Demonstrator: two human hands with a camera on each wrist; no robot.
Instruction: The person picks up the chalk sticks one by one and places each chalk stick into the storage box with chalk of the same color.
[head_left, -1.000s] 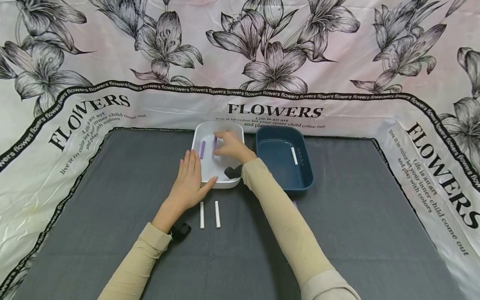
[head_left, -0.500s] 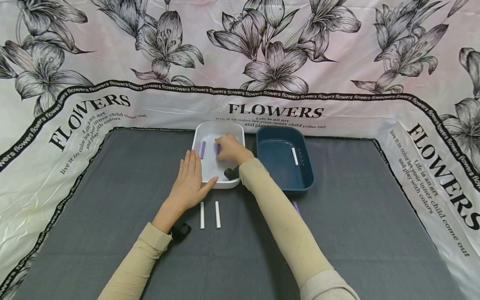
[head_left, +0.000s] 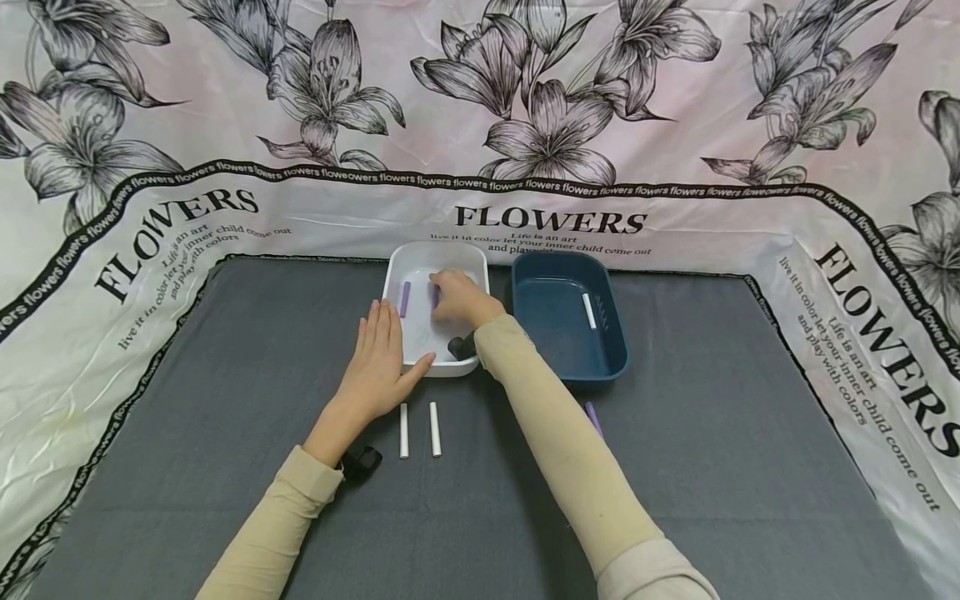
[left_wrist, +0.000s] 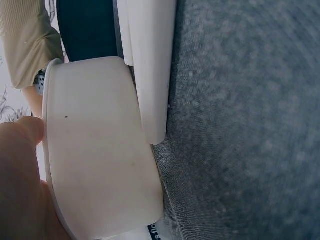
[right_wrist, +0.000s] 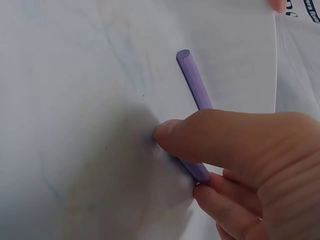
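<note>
My right hand (head_left: 463, 298) is down inside the white tray (head_left: 431, 346), with a purple stick of chalk (right_wrist: 198, 171) pinched between thumb and fingers. A second purple chalk (head_left: 405, 300) lies on the tray floor to its left; in the right wrist view, my thumb covers that chalk's lower part. My left hand (head_left: 372, 367) rests against the tray's left side and near corner, fingers straight and thumb spread along the near rim. Two white chalks (head_left: 435, 429) lie side by side on the grey cloth in front of the tray and loom large in the left wrist view.
A dark blue tray (head_left: 551, 362) stands right of the white one and has a white chalk (head_left: 588, 312) in it. Another purple chalk (head_left: 593, 418) on the grey cloth is partly hidden by my right sleeve. A flower-printed white border (head_left: 551, 237) runs behind both trays.
My right hand has shifted slightly right and nearer inside the white tray, along with the pinched purple chalk, and is almost still since half a second ago. My left hand stays put.
</note>
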